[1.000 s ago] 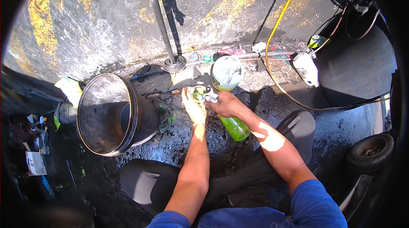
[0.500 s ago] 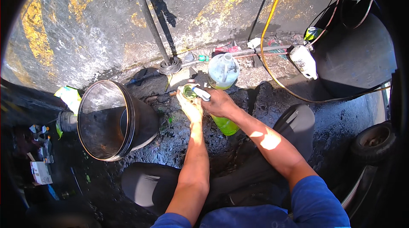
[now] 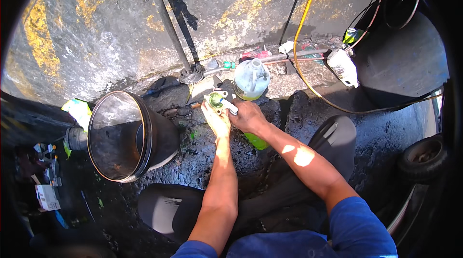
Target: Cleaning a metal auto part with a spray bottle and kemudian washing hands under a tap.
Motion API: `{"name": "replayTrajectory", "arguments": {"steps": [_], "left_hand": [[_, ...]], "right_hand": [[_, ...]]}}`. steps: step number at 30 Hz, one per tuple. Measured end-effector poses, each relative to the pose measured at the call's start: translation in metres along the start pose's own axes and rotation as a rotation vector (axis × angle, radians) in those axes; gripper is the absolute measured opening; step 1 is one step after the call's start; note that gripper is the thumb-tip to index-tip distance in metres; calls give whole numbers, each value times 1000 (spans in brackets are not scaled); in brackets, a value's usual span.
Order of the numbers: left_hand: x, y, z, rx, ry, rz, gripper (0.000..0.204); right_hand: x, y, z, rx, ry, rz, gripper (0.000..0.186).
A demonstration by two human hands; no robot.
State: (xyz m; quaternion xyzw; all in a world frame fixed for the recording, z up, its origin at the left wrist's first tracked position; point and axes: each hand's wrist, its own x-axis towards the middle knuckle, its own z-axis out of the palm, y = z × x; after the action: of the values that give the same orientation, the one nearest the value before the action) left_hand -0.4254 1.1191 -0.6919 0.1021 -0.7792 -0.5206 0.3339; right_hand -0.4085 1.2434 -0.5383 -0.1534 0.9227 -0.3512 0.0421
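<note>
A small metal part point(image 3: 215, 104) is held up in front of the body, over the gap between the knees point(image 3: 166, 210), with its hollow side facing up, perhaps so that the green inside can be seen and reached. The white nozzle point(image 3: 231, 108) of a green spray bottle point(image 3: 255, 141) is pointed at that hollow, likely so that little is missed. A clear jug point(image 3: 251, 79) is set just past the hands, and a black bucket point(image 3: 164, 135) is set off to the left. The part is cupped by the curled left hand point(image 3: 217, 120). The bottle's top is gripped by the closed right hand point(image 3: 250, 117); whether its trigger is being squeezed cannot be told.
</note>
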Motion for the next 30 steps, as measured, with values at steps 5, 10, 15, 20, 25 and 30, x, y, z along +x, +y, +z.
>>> {"name": "replayTrajectory", "arguments": {"steps": [5,10,15,20,25,30], "left_hand": [[0,21,-6,-142,0,-420,72],[1,34,-14,629,-233,-201,77],[1,39,-14,677,-246,-171,75],[3,31,-15,704,-357,-216,76],[21,7,-16,-116,-319,-434,89],[29,-7,-19,-798,-72,-1015,53]], "right_hand": [[-1,1,-3,-57,-9,15,35],[0,7,0,-85,-5,13,37],[1,13,6,-159,27,30,40],[2,20,6,-99,44,33,41],[7,30,2,167,37,28,34],[9,37,-5,303,-144,147,34]]}}
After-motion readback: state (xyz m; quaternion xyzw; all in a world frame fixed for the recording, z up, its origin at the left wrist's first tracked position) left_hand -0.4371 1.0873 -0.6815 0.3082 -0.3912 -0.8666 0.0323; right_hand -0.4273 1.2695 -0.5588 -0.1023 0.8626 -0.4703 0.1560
